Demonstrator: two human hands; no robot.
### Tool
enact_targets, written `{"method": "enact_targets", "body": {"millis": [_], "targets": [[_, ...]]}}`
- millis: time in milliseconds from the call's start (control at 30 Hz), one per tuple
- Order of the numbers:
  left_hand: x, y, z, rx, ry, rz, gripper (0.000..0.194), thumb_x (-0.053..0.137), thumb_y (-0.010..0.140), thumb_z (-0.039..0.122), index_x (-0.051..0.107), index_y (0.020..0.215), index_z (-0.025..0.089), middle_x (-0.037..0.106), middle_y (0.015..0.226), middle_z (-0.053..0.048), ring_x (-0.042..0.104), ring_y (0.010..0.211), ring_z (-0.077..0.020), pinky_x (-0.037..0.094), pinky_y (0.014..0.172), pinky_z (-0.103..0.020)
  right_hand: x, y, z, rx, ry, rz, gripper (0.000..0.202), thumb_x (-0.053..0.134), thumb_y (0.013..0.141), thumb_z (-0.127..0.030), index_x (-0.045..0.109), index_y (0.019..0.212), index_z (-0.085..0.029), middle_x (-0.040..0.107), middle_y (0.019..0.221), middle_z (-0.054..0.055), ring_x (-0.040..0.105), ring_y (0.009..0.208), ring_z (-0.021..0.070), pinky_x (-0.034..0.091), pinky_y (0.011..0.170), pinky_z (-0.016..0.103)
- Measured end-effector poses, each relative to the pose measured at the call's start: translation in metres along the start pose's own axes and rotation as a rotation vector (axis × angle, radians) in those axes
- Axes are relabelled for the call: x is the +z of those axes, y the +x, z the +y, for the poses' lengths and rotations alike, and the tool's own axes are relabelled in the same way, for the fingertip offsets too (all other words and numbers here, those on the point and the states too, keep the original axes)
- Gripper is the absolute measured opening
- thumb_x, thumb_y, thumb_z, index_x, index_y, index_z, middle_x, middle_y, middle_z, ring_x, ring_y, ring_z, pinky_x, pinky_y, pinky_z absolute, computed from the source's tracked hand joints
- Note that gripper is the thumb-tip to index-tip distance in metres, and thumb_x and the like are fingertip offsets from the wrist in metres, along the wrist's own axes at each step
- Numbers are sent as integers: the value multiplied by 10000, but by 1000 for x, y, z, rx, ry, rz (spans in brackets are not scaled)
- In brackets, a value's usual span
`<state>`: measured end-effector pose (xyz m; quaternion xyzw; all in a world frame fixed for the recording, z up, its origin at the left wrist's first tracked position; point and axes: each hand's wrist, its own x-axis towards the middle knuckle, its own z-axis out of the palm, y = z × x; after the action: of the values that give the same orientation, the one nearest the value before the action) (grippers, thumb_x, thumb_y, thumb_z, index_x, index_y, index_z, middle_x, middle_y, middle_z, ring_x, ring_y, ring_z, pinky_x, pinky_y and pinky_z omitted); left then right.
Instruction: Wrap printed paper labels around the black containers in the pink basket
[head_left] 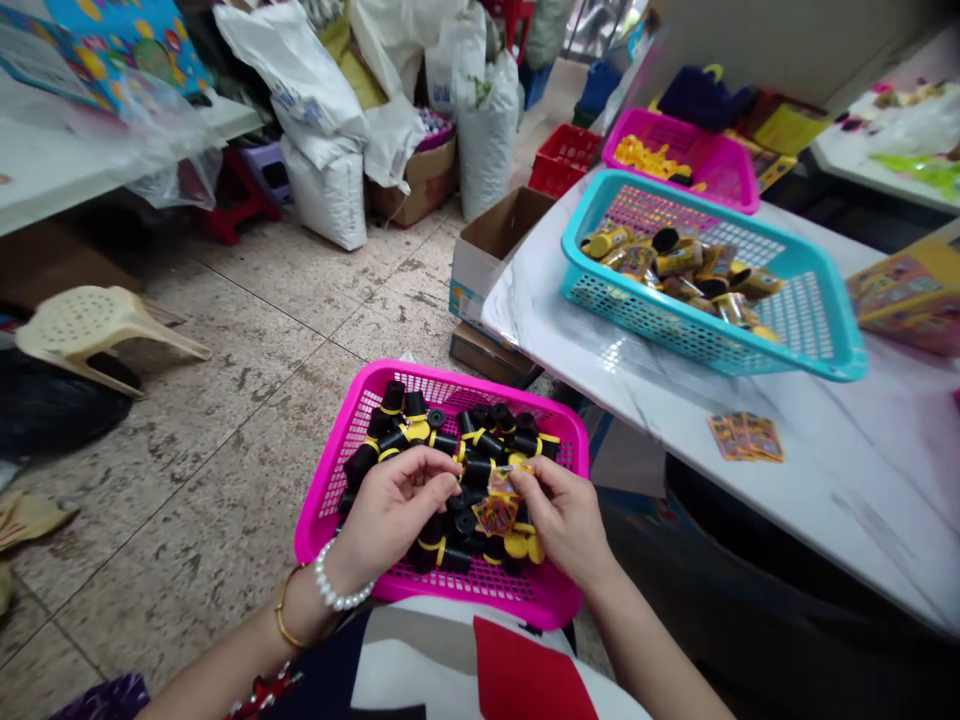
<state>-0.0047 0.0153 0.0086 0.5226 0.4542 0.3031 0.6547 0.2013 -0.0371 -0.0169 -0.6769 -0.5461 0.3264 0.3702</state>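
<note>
A pink basket [330, 470] on my lap holds several small black cylinders with yellow rims [476, 468]. Over it, my right hand [562, 515] pinches a small printed sticker [502, 480] between thumb and index finger. Another orange-and-purple printed sticker [495, 516] shows just below, against the cylinders; whether the hand holds it too, I cannot tell. My left hand [397, 505] is closed, thumb and fingertips brought together above the basket's left half; anything in that pinch is too small to make out. More printed stickers [745, 437] lie on the table at the right.
On the marble-patterned table [637, 390] stands a turquoise basket [675, 335] of gold-labelled cylinders. Behind it is a pink basket [735, 180] with yellow parts. A cardboard box [480, 265] stands by the table's corner. White sacks [330, 190] and a plastic stool [90, 325] are on the floor.
</note>
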Motion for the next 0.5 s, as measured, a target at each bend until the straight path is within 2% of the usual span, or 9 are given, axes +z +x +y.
{"method": "enact_targets", "body": {"millis": [100,200,367,500], "targets": [[1,-4,6,95,23,133,168,624,848,327,681,867,170,679,732,-35,571,599,-118,442,545,-214,9,18,-17,-27,89,32,329,479,935,-378,599,699,-183,584,612,-13,545,576,126,409,529,218],[1,-7,9,198,98,202,173,605,863,324,696,869,178,677,739,-35,587,625,-130,453,574,-225,18,28,-29,-87,112,34,317,480,937,-381,611,726,-184,598,629,-11,539,574,123,402,529,218],[0,-8,10,333,232,291,166,598,868,291,733,885,194,679,808,-54,597,698,-154,455,618,-250,29,26,-35,-216,30,23,279,499,935,-345,627,742,-190,602,636,-7,542,582,126,403,560,233],[2,-6,6,360,248,306,167,629,845,297,753,894,196,666,818,-76,593,731,-173,466,643,-274,35,22,-34,-305,-12,12,238,508,934,-305,627,758,-198,616,676,9,568,619,141,428,592,246]]}}
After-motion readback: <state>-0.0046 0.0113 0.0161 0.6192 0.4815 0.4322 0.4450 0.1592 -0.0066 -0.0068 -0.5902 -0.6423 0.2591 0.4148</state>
